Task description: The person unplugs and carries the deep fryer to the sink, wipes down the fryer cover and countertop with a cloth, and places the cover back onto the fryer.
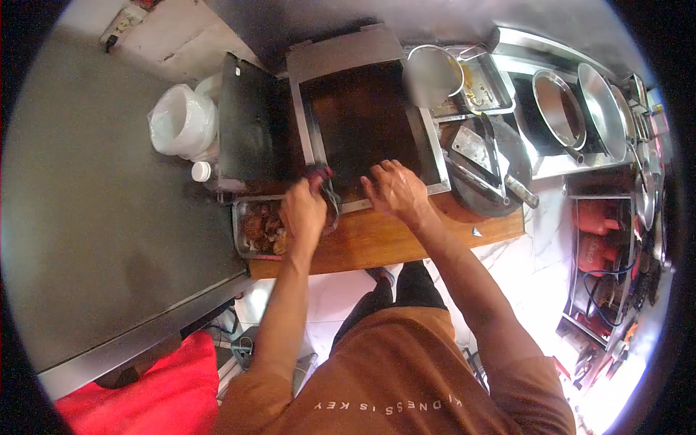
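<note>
My left hand [303, 212] is closed around a dark red-and-black item [320, 174], whose kind I cannot make out. Part of that item hangs down beside my fingers, at the front left corner of a metal-framed griddle [362, 130] with a dark surface. My right hand [397, 191] is over the front edge of the griddle, fingers bent and a little apart, with nothing visible in them. Just left of my left hand, a metal tray [246, 251] holds browned pieces of food [261, 226].
A wooden ledge [348, 243] runs along the front. To the right are a round dark board [500, 199] with a cleaver [475, 150], a strainer [435, 72] and pans [558, 109]. A lined white bucket [174, 123] stands left. Someone's red garment [159, 384] shows lower left.
</note>
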Motion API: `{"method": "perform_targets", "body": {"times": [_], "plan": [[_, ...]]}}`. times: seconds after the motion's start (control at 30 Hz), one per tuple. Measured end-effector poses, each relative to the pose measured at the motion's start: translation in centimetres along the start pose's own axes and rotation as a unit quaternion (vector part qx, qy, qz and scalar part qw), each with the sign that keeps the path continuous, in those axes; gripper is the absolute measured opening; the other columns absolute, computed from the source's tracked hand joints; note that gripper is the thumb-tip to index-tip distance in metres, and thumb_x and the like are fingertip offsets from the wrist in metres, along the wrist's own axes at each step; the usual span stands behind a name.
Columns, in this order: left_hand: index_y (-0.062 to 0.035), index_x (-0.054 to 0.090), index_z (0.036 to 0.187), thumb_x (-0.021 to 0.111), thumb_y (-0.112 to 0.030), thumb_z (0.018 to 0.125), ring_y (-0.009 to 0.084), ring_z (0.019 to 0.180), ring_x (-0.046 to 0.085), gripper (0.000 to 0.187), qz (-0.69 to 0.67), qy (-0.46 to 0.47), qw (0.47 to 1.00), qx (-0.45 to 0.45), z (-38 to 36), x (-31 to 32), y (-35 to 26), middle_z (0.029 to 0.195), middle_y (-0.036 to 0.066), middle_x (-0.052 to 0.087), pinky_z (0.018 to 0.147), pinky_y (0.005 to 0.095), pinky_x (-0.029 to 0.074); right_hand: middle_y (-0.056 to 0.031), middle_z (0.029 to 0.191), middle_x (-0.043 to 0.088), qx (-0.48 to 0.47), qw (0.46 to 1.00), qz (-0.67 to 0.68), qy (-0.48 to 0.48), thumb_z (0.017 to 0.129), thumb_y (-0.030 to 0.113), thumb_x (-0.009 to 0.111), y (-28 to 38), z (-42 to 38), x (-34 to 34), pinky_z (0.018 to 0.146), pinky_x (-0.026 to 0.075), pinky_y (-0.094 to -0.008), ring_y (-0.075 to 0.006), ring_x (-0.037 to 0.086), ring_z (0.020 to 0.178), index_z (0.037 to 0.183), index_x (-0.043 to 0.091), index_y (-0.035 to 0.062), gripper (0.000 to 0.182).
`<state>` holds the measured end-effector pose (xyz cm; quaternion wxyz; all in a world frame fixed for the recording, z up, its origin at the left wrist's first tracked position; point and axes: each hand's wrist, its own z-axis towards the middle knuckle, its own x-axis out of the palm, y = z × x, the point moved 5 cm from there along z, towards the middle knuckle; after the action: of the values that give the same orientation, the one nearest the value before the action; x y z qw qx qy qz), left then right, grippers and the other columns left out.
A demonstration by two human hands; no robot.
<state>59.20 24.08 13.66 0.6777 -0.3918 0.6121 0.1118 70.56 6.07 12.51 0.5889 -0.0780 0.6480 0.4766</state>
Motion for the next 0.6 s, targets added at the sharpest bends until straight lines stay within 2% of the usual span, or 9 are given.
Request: {"method": "perform_targets", "body": {"times": [0.07, 0.1, 0.17, 0.27, 0.33, 0.4, 0.53, 0.6], "plan": [[0.0023, 0.07, 0.099, 0.062, -0.026, 0.098, 0.0455, 0.091, 0.066, 0.03, 0.031, 0.008, 0.999, 0.02, -3.9, -0.8, -0.6, 0.098, 0.026, 0.068, 0.077, 0.0538, 0.052, -0.0198, 0.092, 0.066, 0.005, 1.0, 0.015, 0.006, 0.097, 0.024, 0.059, -0.1, 0.1, 0.2, 0.085, 0.055, -0.0456, -0.039, 0.065, 0.093, 0.095, 0.066, 0.0009, 0.024], [0.003, 0.069, 0.104, 0.062, -0.024, 0.098, 0.0442, 0.095, 0.066, 0.029, 0.005, -0.032, 0.998, 0.044, -5.1, -0.7, -0.3, 0.103, 0.025, 0.066, 0.078, 0.0525, 0.052, -0.02, 0.093, 0.067, 0.006, 1.0, 0.021, 0.008, 0.097, 0.022, 0.057, -0.3, 0.1, 0.3, 0.086, 0.054, -0.046, -0.0393, 0.065, 0.093, 0.098, 0.066, 0.001, 0.023], [0.0045, 0.067, 0.113, 0.064, -0.021, 0.097, 0.0417, 0.101, 0.064, 0.03, -0.049, -0.114, 0.988, 0.095, -6.1, 0.4, 0.6, 0.114, 0.022, 0.063, 0.081, 0.05, 0.052, -0.0209, 0.101, 0.066, -0.003, 0.995, 0.073, -0.068, 0.099, 0.02, 0.052, -1.0, -0.1, 0.0, 0.087, 0.054, -0.0469, -0.0398, 0.064, 0.097, 0.106, 0.064, 0.0018, 0.023], [0.004, 0.063, 0.125, 0.065, -0.018, 0.096, 0.0385, 0.107, 0.058, 0.036, 0.009, -0.162, 0.974, 0.16, -7.4, -1.9, -3.9, 0.124, 0.018, 0.055, 0.086, 0.0473, 0.05, -0.0221, 0.105, 0.067, 0.021, 0.979, 0.154, -0.134, 0.101, 0.018, 0.049, -1.7, -0.3, -1.2, 0.089, 0.053, -0.0456, -0.0393, 0.065, 0.101, 0.12, 0.061, 0.0014, 0.028], [0.0034, 0.061, 0.128, 0.065, -0.017, 0.097, 0.0362, 0.103, 0.055, 0.038, 0.005, -0.11, 0.979, 0.174, -8.0, -0.3, -5.4, 0.119, 0.016, 0.055, 0.088, 0.0458, 0.049, -0.0224, 0.106, 0.067, 0.04, 0.965, 0.203, -0.161, 0.102, 0.019, 0.047, -2.2, -0.6, -1.6, 0.091, 0.053, -0.0439, -0.0381, 0.066, 0.102, 0.126, 0.059, 0.0009, 0.032], [0.0027, 0.063, 0.12, 0.068, -0.014, 0.092, 0.0378, 0.106, 0.053, 0.033, -0.025, -0.095, 0.975, 0.199, -8.5, 1.2, -7.1, 0.117, 0.019, 0.056, 0.093, 0.0474, 0.046, -0.0221, 0.107, 0.068, 0.05, 0.948, 0.248, -0.193, 0.104, 0.021, 0.044, -2.7, -0.6, -1.8, 0.092, 0.052, -0.042, -0.0362, 0.067, 0.104, 0.129, 0.057, 0.0007, 0.035], [0.0006, 0.064, 0.104, 0.069, -0.016, 0.088, 0.0381, 0.102, 0.054, 0.024, -0.005, -0.013, 0.953, 0.302, -8.6, 4.8, -10.9, 0.116, 0.018, 0.057, 0.088, 0.0482, 0.049, -0.0211, 0.108, 0.068, 0.077, 0.929, 0.302, -0.201, 0.105, 0.024, 0.042, -2.6, -0.5, -2.3, 0.094, 0.051, -0.0408, -0.0343, 0.067, 0.103, 0.133, 0.056, 0.001, 0.039], [0.0003, 0.064, 0.104, 0.062, -0.018, 0.093, 0.0322, 0.102, 0.056, 0.022, 0.019, -0.009, 0.955, 0.296, -8.7, 4.7, -11.3, 0.113, 0.013, 0.058, 0.087, 0.0442, 0.05, -0.0209, 0.106, 0.068, 0.083, 0.927, 0.303, -0.207, 0.105, 0.024, 0.042, -3.0, -0.5, -2.5, 0.093, 0.051, -0.0403, -0.0338, 0.067, 0.102, 0.132, 0.056, 0.0008, 0.039]]}}
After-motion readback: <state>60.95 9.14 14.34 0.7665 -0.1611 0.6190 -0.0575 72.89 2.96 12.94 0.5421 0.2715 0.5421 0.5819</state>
